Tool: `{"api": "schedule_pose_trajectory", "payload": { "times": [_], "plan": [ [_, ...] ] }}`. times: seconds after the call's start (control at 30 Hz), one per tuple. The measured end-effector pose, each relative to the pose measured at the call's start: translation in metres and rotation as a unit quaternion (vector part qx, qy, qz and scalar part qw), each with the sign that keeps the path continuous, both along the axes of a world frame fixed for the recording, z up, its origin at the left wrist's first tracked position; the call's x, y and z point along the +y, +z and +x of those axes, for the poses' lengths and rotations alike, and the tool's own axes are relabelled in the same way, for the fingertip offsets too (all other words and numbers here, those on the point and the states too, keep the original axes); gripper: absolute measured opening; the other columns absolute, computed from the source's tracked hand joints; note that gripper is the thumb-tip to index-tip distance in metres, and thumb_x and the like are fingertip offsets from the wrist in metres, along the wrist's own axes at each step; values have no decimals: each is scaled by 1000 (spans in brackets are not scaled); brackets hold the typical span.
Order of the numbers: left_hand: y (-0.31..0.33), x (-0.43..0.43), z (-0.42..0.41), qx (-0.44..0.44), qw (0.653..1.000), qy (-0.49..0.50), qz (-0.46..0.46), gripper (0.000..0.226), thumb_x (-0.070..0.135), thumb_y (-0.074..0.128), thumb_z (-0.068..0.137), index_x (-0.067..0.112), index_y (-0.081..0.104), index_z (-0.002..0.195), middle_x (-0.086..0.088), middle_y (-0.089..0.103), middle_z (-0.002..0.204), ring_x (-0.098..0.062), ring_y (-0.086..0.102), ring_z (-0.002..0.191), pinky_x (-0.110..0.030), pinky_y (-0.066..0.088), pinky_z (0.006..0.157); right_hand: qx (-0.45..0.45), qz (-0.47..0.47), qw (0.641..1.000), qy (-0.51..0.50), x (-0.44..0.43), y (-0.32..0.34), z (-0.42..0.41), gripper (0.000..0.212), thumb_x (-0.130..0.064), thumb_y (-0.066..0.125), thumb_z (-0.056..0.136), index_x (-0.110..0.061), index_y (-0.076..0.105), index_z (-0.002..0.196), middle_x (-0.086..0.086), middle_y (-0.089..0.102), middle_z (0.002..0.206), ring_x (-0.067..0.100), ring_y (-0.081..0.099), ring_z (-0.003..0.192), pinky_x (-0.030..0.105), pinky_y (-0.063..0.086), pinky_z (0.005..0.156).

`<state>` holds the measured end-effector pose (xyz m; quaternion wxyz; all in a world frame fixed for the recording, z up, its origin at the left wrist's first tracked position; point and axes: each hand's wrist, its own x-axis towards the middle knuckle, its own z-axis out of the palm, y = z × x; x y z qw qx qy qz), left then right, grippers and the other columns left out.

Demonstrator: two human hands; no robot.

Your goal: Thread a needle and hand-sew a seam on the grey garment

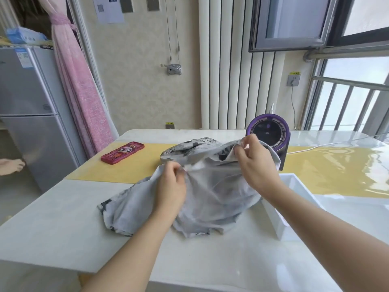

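The grey garment [210, 192], light grey with dark printed patches, is bunched on the white table [63, 228] in the middle of the view. My left hand [171, 184] pinches a fold of it at its left side. Higher and to the right, my right hand [255, 163] grips its upper edge and holds the cloth lifted and stretched between both hands. No needle or thread can be made out.
A white open box [294, 199] stands right of the garment, partly under it. A purple round fan [271, 131] sits behind, its white cable running right. A red phone [123, 152] lies on the yellow mat [336, 171] at back left. A fridge [31, 114] stands far left.
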<state>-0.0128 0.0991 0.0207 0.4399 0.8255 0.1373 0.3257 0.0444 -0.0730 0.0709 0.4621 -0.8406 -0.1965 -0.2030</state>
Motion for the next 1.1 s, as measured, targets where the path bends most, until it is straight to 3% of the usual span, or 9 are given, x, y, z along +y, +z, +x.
{"api": "schedule_pose_trajectory", "payload": {
  "times": [0.07,0.17,0.33,0.53,0.63,0.73,0.83,0.93,1.1],
  "plan": [
    [18,4,-5,-89,994,44,-46,3,10,47,96,9,49,98,2,54,84,-20,49,80,-21,28,63,27,64,998,-1,-2,6,-2,14,-24,44,95,-12,44,87,-3,58,62,8,48,58,28,38,64],
    [33,30,-10,-124,989,80,18,16,1,49,91,7,54,104,1,59,90,-20,53,82,-26,35,68,66,149,987,10,-4,10,-2,16,-21,45,93,-11,44,81,-6,49,62,12,46,61,28,38,58],
    [11,69,-14,151,942,109,281,21,13,49,93,19,59,110,-3,66,107,-30,59,93,-32,38,66,107,88,990,32,3,-8,-5,14,-18,47,93,-11,43,81,-13,54,43,-1,47,51,11,34,47],
    [8,64,-13,317,898,98,289,44,7,45,91,26,41,130,-4,45,131,-27,45,119,-38,36,91,121,20,992,27,8,-22,0,20,-20,53,90,-17,41,75,-5,47,56,11,39,51,12,33,45],
    [27,33,-9,153,938,6,311,57,10,54,84,27,39,137,-1,43,137,-24,40,125,-35,31,101,120,-5,992,48,1,-20,2,25,-18,58,86,-18,39,70,-8,43,48,7,34,41,15,30,44],
    [45,-7,-2,19,937,-146,317,58,14,58,81,24,43,136,6,46,138,-13,35,128,-29,22,109,100,-22,993,59,-5,-15,2,26,-16,63,83,-18,42,68,-8,43,45,8,37,44,20,30,48],
    [46,-28,14,-16,922,-186,338,43,30,64,83,26,53,125,10,52,127,-11,42,121,-29,24,107,80,-44,994,68,-13,-10,2,26,-20,66,81,-18,45,67,-7,44,51,9,39,48,21,30,50],
    [40,-31,28,-40,924,-193,328,20,39,64,79,28,59,95,13,57,103,-14,52,102,-33,31,98,75,-53,993,76,-23,-7,5,25,-22,69,79,-18,47,67,-7,42,51,12,38,49,23,29,50],
    [29,-32,34,-121,928,-173,308,10,28,63,80,22,55,78,21,41,71,-4,37,74,-26,33,91,71,-30,987,141,-35,-1,12,19,-23,72,78,-23,54,86,-11,31,42,9,27,46,20,24,47]
  ]
}}
